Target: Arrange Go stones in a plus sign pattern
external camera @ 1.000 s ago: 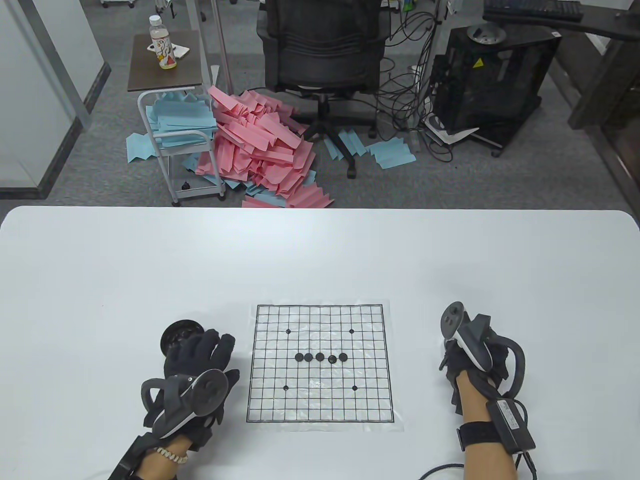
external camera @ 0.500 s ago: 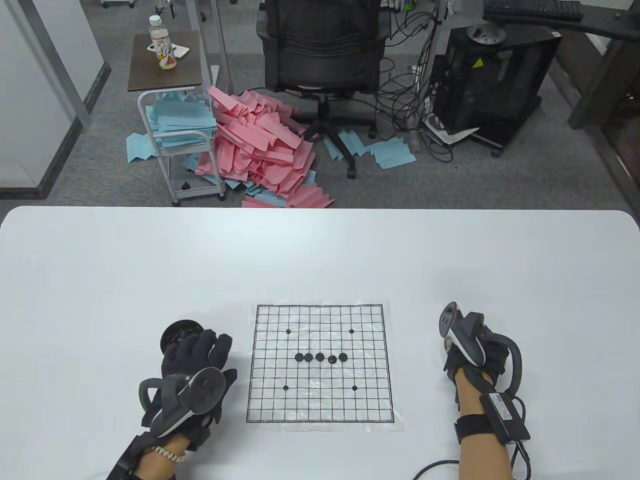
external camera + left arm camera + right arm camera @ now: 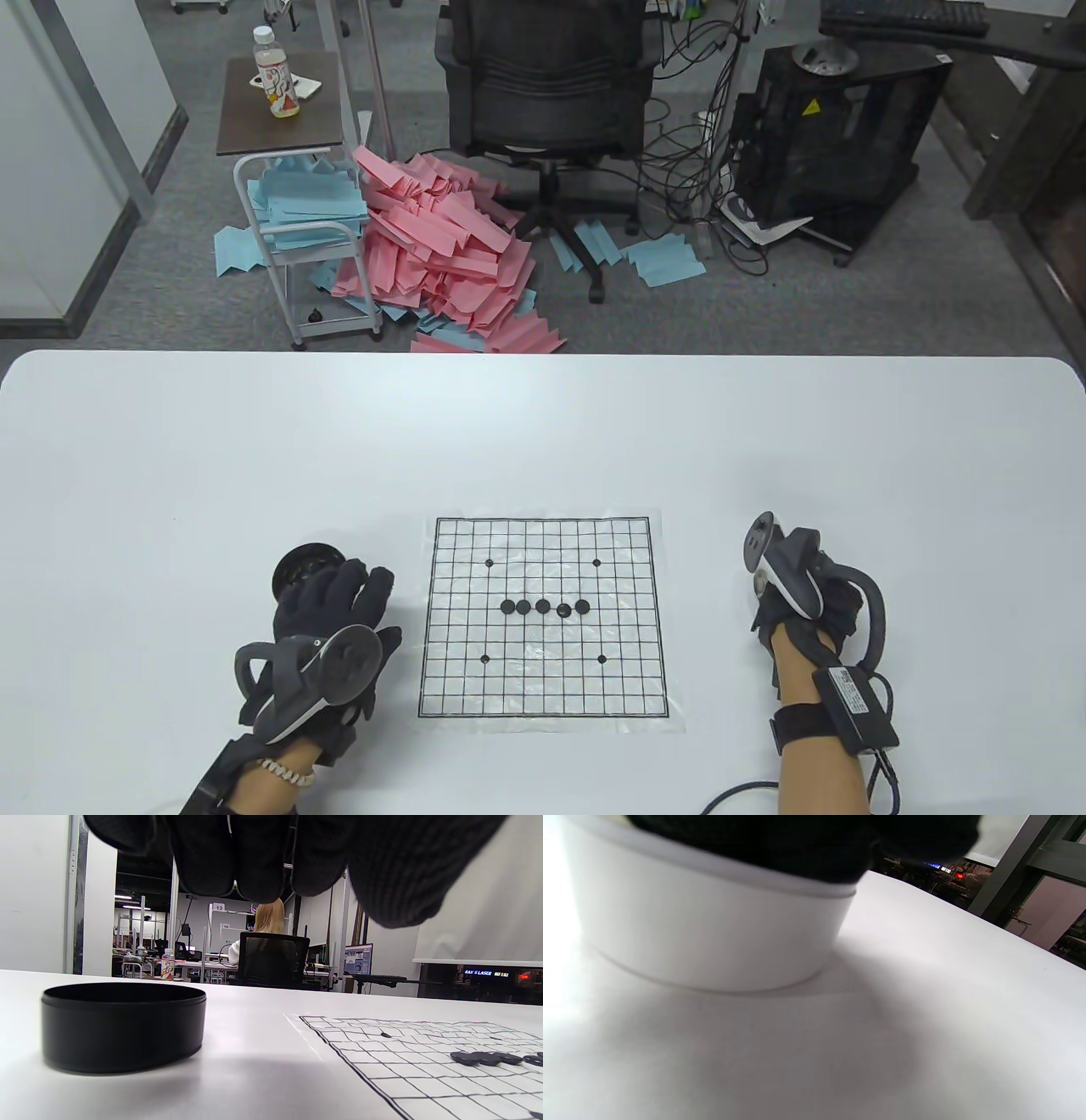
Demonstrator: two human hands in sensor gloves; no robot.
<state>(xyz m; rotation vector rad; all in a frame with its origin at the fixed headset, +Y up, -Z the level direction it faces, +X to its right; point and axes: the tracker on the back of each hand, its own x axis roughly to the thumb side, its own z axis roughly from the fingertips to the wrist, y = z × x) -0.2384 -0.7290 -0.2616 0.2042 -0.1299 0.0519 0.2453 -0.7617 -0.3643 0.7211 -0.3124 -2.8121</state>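
Note:
A paper Go board (image 3: 543,679) lies at the table's front centre. Several black stones (image 3: 543,606) sit in a horizontal row on its middle line; they also show in the left wrist view (image 3: 488,1058). My left hand (image 3: 365,594) hovers just right of a black bowl (image 3: 297,569), fingers loosely extended with nothing seen in them. In the left wrist view my left hand (image 3: 271,878) hangs above the table beside the black bowl (image 3: 123,1027). My right hand (image 3: 764,607) rests right of the board over a white bowl (image 3: 704,929), its fingers hidden from view.
The white table (image 3: 543,441) stretches wide behind the board. On the floor beyond it are an office chair (image 3: 543,93), a pile of pink and blue papers (image 3: 433,246) and a small cart (image 3: 297,246).
My right hand has drawn slightly back and left over the white bowl. My left hand has shifted slightly left. The stones have not moved.

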